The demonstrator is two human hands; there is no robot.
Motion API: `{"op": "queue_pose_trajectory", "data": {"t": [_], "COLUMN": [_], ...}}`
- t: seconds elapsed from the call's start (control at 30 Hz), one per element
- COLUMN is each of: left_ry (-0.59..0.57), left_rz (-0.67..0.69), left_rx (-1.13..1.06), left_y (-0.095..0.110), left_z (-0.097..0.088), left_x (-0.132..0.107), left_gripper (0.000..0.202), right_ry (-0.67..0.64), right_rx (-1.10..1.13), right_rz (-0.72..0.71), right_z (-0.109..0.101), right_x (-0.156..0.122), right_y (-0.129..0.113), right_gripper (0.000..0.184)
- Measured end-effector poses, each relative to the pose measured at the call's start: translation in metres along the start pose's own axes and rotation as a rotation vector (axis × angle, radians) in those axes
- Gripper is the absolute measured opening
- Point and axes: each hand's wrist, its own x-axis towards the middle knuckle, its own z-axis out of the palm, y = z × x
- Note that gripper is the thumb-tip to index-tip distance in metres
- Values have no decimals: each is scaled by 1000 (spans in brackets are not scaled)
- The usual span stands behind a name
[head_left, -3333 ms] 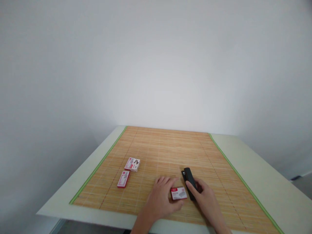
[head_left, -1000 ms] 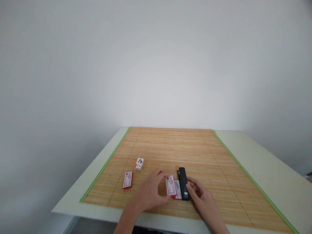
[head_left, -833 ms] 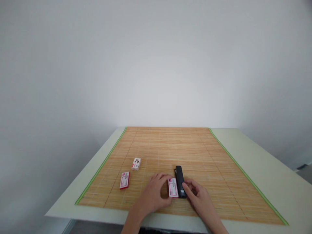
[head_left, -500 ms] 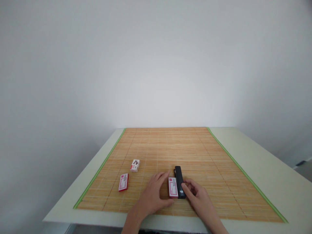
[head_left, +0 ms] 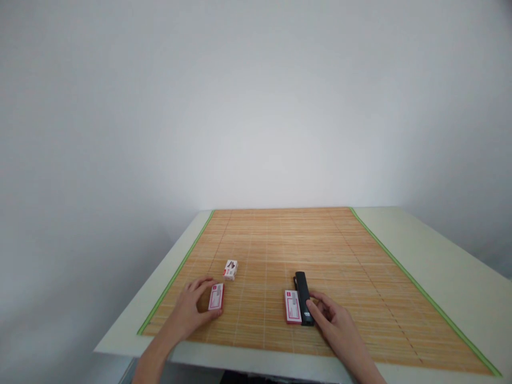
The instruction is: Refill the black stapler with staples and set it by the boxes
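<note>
Your left hand (head_left: pixel 191 312) lies low on the mat with thumb and fingers curved round the flat red-and-white staple box (head_left: pixel 216 296). The fingertips touch its far and near ends, but the box lies flat on the mat and is not lifted; the grasp is narrow and loosely set on the box. Whether it is actually pinched cannot be told at this size.

Your right hand (head_left: pixel 334 320) rests on the mat to the right, fingers loosely spread and holding nothing. Its forefinger and thumb touch the near right side of the slim black stapler (head_left: pixel 303 305), which lies lengthwise, pointing away from you. A second flat red-and-white staple box (head_left: pixel 293 306) lies against the stapler's left side, parallel to it, clear of both hands.

Just beyond your left hand, up and to the right of the box it covers, stands a small white carton with a black-and-red mark (head_left: pixel 231 269), apart from that box and untouched.

All of these sit on the near half of the woven bamboo mat with a green edge (head_left: pixel 320 240), which covers the middle of the pale green table (head_left: pixel 432 250). A plain white wall (head_left: pixel 256 106) rises behind the table.
</note>
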Motion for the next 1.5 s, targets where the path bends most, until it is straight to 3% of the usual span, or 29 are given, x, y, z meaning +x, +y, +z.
{"op": "queue_pose_trajectory", "data": {"t": [0.13,0.23,0.3,0.37,0.6,0.73,0.8,0.87,0.93,1.03,1.1,1.2,1.4,1.5], "left_ry": [32,-6,-49,-102,-137,-90,19,203,313,226,143,76,26,16], "left_rz": [46,110,158,175,139,170,139,68,-11,-165,-203,-172,-101,-71], "left_rx": [-217,-341,-386,-424,-487,-467,-440,-365,-267,-298,-345,-382,-455,-485], "left_y": [78,141,171,186,188,180,160,126,88,46,40,62,144,172], "left_z": [24,46,58,67,92,89,76,55,34,13,14,33,87,104], "left_x": [9,15,20,25,28,25,30,41,54,70,75,80,87,85], "left_gripper": [62,69,69,70,71,90,81,53,49,58,58,53,49,47], "right_ry": [-12,-13,-24,-29,-32,-16,3,19,29,29,32,35,16,10], "right_rx": [5,28,50,60,50,50,49,42,33,39,38,21,-33,-36], "right_rz": [7,-10,-19,-15,-26,-8,2,4,1,-8,-13,-14,-13,-13], "right_z": [0,0,-1,-1,0,-1,-2,-2,-1,0,0,1,1,1], "right_x": [1,1,0,-1,-1,-1,-2,-2,-2,-2,-2,-2,-4,-4], "right_y": [1,-3,-7,-11,-11,-11,-11,-10,-10,-9,-9,-10,-14,-13], "right_gripper": [51,49,50,50,52,53,54,55,56,55,54,52,51,51]}}
